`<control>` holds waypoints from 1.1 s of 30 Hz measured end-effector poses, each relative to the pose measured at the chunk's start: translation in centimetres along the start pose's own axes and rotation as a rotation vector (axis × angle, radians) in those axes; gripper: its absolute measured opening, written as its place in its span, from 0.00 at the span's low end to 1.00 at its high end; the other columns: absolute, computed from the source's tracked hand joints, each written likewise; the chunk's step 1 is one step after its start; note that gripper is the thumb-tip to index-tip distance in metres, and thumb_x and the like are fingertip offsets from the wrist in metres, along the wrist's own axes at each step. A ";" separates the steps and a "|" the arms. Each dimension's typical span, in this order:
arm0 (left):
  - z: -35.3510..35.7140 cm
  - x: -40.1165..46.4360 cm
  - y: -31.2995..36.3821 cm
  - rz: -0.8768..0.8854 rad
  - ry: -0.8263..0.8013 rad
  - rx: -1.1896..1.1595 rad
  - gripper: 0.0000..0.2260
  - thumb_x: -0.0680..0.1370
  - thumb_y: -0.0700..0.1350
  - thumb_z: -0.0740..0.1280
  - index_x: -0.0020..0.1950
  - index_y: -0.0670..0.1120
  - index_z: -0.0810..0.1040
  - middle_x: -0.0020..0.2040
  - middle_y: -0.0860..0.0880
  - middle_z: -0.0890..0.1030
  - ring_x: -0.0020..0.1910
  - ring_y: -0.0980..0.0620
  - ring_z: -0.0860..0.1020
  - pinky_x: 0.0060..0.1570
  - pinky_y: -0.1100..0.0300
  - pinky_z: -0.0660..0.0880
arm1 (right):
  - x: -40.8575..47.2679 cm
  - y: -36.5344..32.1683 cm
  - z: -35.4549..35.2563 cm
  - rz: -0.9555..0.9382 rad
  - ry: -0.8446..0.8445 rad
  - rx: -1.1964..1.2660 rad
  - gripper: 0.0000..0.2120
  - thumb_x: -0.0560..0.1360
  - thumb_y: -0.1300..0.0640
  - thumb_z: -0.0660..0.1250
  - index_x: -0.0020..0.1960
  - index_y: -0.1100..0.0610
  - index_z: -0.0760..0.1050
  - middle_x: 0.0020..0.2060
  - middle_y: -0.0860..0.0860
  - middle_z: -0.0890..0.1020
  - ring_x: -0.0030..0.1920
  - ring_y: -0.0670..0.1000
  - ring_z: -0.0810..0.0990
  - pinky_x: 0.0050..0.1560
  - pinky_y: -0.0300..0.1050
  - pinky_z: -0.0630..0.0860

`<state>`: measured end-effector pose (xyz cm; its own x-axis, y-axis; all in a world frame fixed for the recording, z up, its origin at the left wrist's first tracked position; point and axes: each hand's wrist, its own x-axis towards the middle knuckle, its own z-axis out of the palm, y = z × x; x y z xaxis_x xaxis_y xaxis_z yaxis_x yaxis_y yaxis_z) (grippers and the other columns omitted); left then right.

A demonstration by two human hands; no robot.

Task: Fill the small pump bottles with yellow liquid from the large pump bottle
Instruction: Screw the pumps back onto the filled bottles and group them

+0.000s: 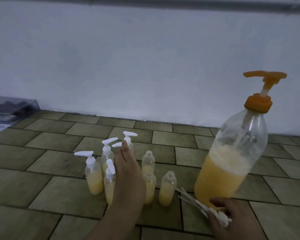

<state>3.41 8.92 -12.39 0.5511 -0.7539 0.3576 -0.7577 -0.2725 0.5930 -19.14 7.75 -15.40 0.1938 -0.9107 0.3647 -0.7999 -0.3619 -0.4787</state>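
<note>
Right, large pump bottle [229,163] stands on the tiled floor [42,170] at right, about half full of yellow liquid, orange pump on top. Left of it, a cluster of small bottles: capped small bottles [93,177] with white pumps, and three open small bottles [167,189] partly filled. Left hand [126,172] reaches over the cluster, fingers straight. Right hand [232,217] pinches loose white pump heads [215,214] by the big bottle's base.

Large clear plastic pump bottle with orange pump [232,153] stands roughly half full of yellow liquid; small clear bottles [167,189] cluster left, some capped, three open.
</note>
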 end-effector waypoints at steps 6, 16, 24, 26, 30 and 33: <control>-1.0 -1.5 0.7 0.133 0.087 -0.003 0.42 0.73 0.30 0.64 0.76 0.47 0.39 0.76 0.43 0.46 0.75 0.42 0.51 0.68 0.52 0.50 | -1.3 2.6 3.7 -0.200 0.188 -0.287 0.29 0.76 0.41 0.48 0.31 0.49 0.82 0.30 0.50 0.81 0.24 0.56 0.78 0.24 0.41 0.66; 1.1 -5.5 -1.3 0.270 0.070 -0.226 0.28 0.73 0.51 0.66 0.70 0.47 0.60 0.65 0.50 0.68 0.62 0.53 0.70 0.55 0.58 0.70 | -1.8 2.8 4.2 -0.141 0.203 -0.358 0.37 0.77 0.38 0.40 0.36 0.55 0.82 0.31 0.55 0.82 0.31 0.59 0.80 0.36 0.49 0.72; 2.2 -4.7 -1.3 -0.005 -0.151 -0.285 0.25 0.78 0.52 0.62 0.73 0.51 0.57 0.68 0.54 0.69 0.62 0.61 0.67 0.58 0.70 0.62 | -1.8 2.4 3.0 -0.073 0.235 -0.082 0.40 0.78 0.33 0.42 0.37 0.59 0.82 0.29 0.55 0.82 0.30 0.56 0.82 0.39 0.44 0.65; 2.0 -4.8 -1.4 -0.010 -0.145 -0.284 0.25 0.78 0.52 0.62 0.72 0.51 0.59 0.67 0.54 0.69 0.62 0.60 0.67 0.58 0.70 0.62 | -1.5 1.1 1.9 -0.021 0.261 0.061 0.40 0.72 0.28 0.42 0.44 0.56 0.82 0.34 0.52 0.84 0.37 0.50 0.83 0.43 0.41 0.66; 0.8 -5.1 -1.1 0.103 0.003 -0.340 0.23 0.75 0.51 0.68 0.69 0.50 0.67 0.62 0.53 0.74 0.59 0.60 0.70 0.55 0.69 0.65 | -0.7 -2.0 -1.6 -0.215 0.529 0.115 0.15 0.71 0.39 0.60 0.45 0.49 0.77 0.33 0.45 0.78 0.37 0.43 0.75 0.46 0.31 0.67; -0.4 -4.6 -0.3 0.235 0.163 -0.344 0.22 0.72 0.56 0.66 0.64 0.50 0.71 0.56 0.54 0.77 0.55 0.61 0.73 0.51 0.70 0.66 | -0.3 -4.3 -4.3 -0.351 0.496 0.067 0.10 0.68 0.48 0.64 0.46 0.49 0.78 0.37 0.43 0.78 0.41 0.46 0.74 0.45 0.43 0.70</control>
<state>1.25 12.65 -13.94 0.4466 -0.6601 0.6039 -0.7238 0.1303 0.6776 -18.19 10.38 -10.03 0.1385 -0.5392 0.8307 -0.6957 -0.6499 -0.3059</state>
